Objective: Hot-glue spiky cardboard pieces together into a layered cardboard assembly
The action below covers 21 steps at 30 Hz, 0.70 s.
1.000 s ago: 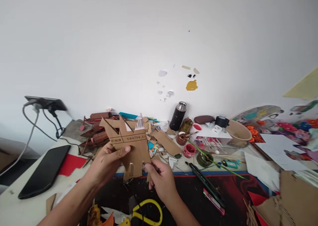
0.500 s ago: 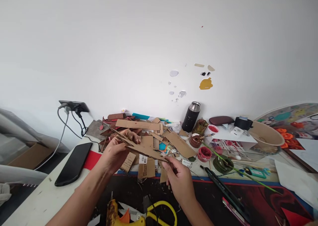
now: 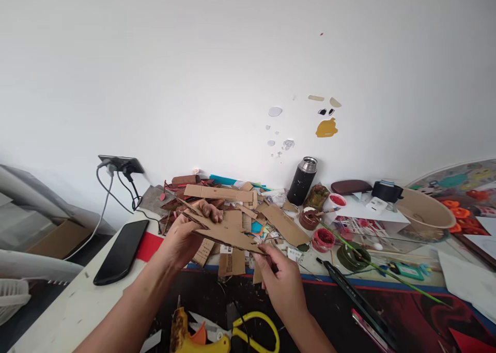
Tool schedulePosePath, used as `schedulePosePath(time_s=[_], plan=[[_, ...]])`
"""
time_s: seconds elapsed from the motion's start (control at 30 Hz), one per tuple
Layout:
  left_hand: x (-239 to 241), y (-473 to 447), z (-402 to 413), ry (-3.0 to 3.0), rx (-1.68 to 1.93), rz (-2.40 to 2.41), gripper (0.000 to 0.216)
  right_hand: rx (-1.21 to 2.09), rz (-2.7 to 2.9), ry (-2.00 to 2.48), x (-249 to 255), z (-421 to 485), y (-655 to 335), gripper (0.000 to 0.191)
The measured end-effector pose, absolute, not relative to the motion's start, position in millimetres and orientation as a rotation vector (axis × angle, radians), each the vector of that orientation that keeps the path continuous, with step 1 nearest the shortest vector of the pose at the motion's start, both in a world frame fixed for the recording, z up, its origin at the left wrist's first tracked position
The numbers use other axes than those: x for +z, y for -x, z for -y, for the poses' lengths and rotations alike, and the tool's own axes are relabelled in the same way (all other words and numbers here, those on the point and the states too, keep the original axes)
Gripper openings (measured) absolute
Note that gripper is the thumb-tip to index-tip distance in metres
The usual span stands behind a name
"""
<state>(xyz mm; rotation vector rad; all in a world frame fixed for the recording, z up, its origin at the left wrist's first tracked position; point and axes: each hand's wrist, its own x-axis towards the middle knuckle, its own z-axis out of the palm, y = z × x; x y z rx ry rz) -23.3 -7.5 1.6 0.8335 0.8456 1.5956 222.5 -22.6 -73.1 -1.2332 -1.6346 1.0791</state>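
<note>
Between my two hands a long, pointed piece of cardboard is held up over the desk, tilted so its cut edge shows. My left hand grips its left part, with the fingers over the far side. At the right end, my right hand pinches the tip between thumb and fingers. Behind and beneath lie loose cardboard scraps. Nearer to me, on the dark mat, are a yellow glue gun and yellow-handled scissors, both partly cut off by the frame's lower edge.
A black phone lies at left near a power strip. Toward the wall stands a black flask. Paint pots, a green stem, a dark green pen-like tool and a beige bowl occupy the right side.
The whole view has shifted slightly, so the desk items appear a little further right. The cardboard piece is tipped slightly, showing more of its flat face. Both hands keep their hold.
</note>
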Motion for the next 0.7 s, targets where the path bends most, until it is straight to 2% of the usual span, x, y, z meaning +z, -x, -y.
schedulePosePath(time_s=[0.17,0.4,0.57,0.7], plan=[[2.8,25.1,6.9,-0.868,1.619,-0.854,0.029,1.061,1.649,1.227,-73.0,22.7,-221.9,0.042],[-6.9,27.4,10.9,-0.962,1.32,-1.073,0.04,1.011,1.713,1.222,-67.2,25.3,-222.4,0.038],[-9.1,38.3,-2.6,-0.753,1.698,-1.122,0.037,1.039,1.706,1.25,-60.5,25.8,-226.1,0.042],[-8.9,46.7,-12.1,-0.733,1.831,-1.147,0.051,1.004,1.824,1.197,-52.7,30.9,-225.2,0.049]])
